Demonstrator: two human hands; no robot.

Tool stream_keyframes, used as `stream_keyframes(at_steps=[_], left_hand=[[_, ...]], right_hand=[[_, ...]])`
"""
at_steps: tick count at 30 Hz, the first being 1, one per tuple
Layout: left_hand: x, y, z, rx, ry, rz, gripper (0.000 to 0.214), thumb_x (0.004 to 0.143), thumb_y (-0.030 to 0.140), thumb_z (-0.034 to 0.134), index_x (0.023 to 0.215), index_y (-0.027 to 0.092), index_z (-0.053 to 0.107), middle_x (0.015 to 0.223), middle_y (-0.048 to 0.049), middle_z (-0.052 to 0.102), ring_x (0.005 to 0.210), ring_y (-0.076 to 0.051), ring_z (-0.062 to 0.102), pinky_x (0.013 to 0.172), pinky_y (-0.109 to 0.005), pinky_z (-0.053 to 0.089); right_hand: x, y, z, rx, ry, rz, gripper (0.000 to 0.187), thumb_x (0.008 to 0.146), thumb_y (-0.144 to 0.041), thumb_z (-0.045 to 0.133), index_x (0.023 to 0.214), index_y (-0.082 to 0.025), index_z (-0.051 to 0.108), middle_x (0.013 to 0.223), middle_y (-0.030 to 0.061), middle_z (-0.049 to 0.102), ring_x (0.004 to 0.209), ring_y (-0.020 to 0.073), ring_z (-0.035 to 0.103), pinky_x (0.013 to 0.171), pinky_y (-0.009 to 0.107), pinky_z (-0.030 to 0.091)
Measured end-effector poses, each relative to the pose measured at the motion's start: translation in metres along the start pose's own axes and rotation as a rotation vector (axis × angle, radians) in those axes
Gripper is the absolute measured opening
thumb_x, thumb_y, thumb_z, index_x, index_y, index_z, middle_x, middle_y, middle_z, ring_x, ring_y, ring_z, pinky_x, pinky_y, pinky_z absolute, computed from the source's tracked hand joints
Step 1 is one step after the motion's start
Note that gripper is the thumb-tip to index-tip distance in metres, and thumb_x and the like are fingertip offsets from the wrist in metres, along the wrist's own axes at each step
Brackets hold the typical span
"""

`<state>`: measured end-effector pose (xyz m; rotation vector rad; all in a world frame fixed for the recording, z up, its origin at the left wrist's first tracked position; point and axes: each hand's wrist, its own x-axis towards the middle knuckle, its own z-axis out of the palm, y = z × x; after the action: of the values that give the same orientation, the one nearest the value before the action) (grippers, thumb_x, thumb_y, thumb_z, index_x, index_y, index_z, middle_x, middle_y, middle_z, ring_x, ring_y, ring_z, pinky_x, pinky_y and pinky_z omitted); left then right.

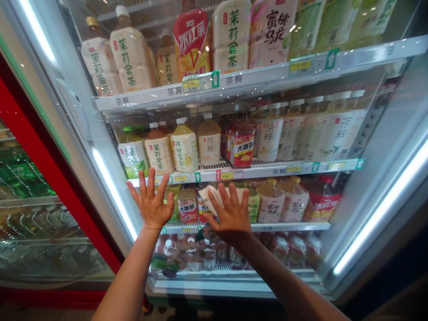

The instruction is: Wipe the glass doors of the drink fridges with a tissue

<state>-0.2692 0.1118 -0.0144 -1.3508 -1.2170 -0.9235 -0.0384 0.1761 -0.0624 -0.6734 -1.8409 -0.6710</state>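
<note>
My left hand (154, 203) is raised with its fingers spread, its palm towards the glass door (133, 107) of a lit drinks fridge. It holds nothing. To its right, my right hand (232, 211) lies flat over a folded white cloth (205, 195), pressing it towards the same glass. Parts of the cloth show between and beside the fingers; the rest is hidden under the hand. Behind the hands, through the glass, stand bottles of iced tea (187, 205) and a row of pale tea bottles (270, 200).
Shelves of bottled tea fill the fridge, with a price-tag rail (247, 173) along the middle one. Bright light strips (113, 191) run up both sides. At the left is a red door frame (63, 160) with green bottles (20, 174) behind it.
</note>
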Motion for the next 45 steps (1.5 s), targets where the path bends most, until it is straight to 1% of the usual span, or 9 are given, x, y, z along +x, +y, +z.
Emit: stream_keyframes(at_steps=[3, 5, 10, 12, 18, 25, 32, 38, 45], left_hand=[[0.0, 0.0, 0.0, 0.003, 0.011, -0.003, 0.072, 0.094, 0.031, 0.055, 0.161, 0.036, 0.029, 0.173, 0.0016, 0.017, 0.162, -0.027, 0.008, 0.131, -0.061, -0.002], [0.0, 0.0, 0.001, 0.003, 0.006, -0.007, 0.073, 0.093, 0.031, 0.055, 0.161, 0.037, 0.029, 0.173, 0.0012, 0.018, 0.162, -0.028, 0.009, 0.131, -0.062, -0.002], [-0.001, 0.003, 0.0, 0.021, 0.013, -0.019, 0.072, 0.093, 0.031, 0.055, 0.161, 0.036, 0.031, 0.172, -0.0002, 0.02, 0.162, -0.027, 0.011, 0.131, -0.062, 0.0], [-0.002, 0.004, 0.0, 0.025, 0.01, -0.024, 0.069, 0.094, 0.031, 0.055, 0.16, 0.034, 0.033, 0.172, -0.0009, 0.021, 0.162, -0.026, 0.011, 0.131, -0.062, 0.001], [-0.004, 0.005, -0.001, 0.042, -0.087, -0.095, 0.056, 0.095, 0.038, 0.051, 0.151, 0.032, 0.051, 0.168, -0.0021, 0.035, 0.162, -0.026, 0.005, 0.131, -0.061, -0.004], [-0.003, 0.006, -0.001, 0.032, -0.122, -0.105, 0.054, 0.096, 0.041, 0.047, 0.149, 0.032, 0.053, 0.168, -0.0013, 0.036, 0.163, -0.025, 0.002, 0.13, -0.06, -0.007], [-0.002, 0.007, -0.002, 0.079, -0.107, -0.095, 0.052, 0.098, 0.042, 0.044, 0.147, 0.03, 0.055, 0.164, -0.0044, 0.043, 0.162, -0.021, 0.0, 0.131, -0.06, -0.003], [-0.004, 0.006, -0.001, 0.053, -0.14, -0.116, 0.053, 0.096, 0.042, 0.046, 0.147, 0.032, 0.056, 0.166, -0.0013, 0.04, 0.163, -0.023, 0.0, 0.13, -0.059, -0.008], [-0.002, 0.005, -0.001, 0.027, 0.012, -0.027, 0.063, 0.096, 0.035, 0.051, 0.158, 0.033, 0.039, 0.171, -0.0024, 0.026, 0.162, -0.025, 0.012, 0.131, -0.059, 0.002]], right_hand=[[0.054, 0.009, -0.008, 0.02, -0.01, 0.024, 0.089, 0.101, -0.052, 0.052, 0.166, -0.028, -0.003, 0.174, 0.0061, 0.006, 0.161, 0.033, 0.001, 0.127, 0.069, 0.005], [0.07, 0.008, -0.009, 0.037, -0.014, 0.049, 0.089, 0.101, -0.052, 0.051, 0.166, -0.03, -0.006, 0.174, 0.0055, 0.003, 0.161, 0.0345, 0.001, 0.126, 0.071, 0.004], [0.003, -0.016, 0.005, 0.047, 0.023, 0.026, 0.089, 0.096, -0.042, 0.062, 0.167, -0.024, 0.011, 0.172, 0.0104, 0.013, 0.16, 0.0382, 0.014, 0.126, 0.07, 0.016], [-0.003, -0.021, 0.008, 0.058, 0.024, 0.015, 0.089, 0.096, -0.04, 0.064, 0.167, -0.024, 0.013, 0.172, 0.0115, 0.018, 0.159, 0.0391, 0.019, 0.125, 0.071, 0.016], [0.083, -0.02, 0.0, 0.109, 0.011, 0.036, 0.087, 0.101, -0.048, 0.053, 0.167, -0.026, 0.002, 0.174, 0.0104, 0.009, 0.161, 0.0393, 0.006, 0.123, 0.076, 0.006], [-0.022, -0.048, 0.018, 0.101, -0.068, -0.012, 0.086, 0.099, -0.039, 0.059, 0.167, -0.025, 0.009, 0.171, 0.0123, 0.022, 0.159, 0.0385, 0.018, 0.125, 0.072, 0.014], [0.055, -0.051, 0.016, 0.139, 0.012, 0.048, 0.088, 0.1, -0.046, 0.055, 0.167, -0.026, 0.003, 0.174, 0.0097, 0.009, 0.16, 0.0393, 0.006, 0.123, 0.075, 0.004], [-0.024, -0.067, 0.025, 0.152, -0.064, 0.002, 0.083, 0.099, -0.039, 0.057, 0.167, -0.023, 0.012, 0.172, 0.0108, 0.015, 0.161, 0.0349, 0.006, 0.127, 0.068, 0.007], [0.066, -0.048, 0.013, 0.15, 0.045, 0.027, 0.08, 0.102, -0.051, 0.048, 0.168, -0.023, 0.009, 0.174, 0.0111, 0.011, 0.162, 0.0346, 0.001, 0.126, 0.069, 0.003]])
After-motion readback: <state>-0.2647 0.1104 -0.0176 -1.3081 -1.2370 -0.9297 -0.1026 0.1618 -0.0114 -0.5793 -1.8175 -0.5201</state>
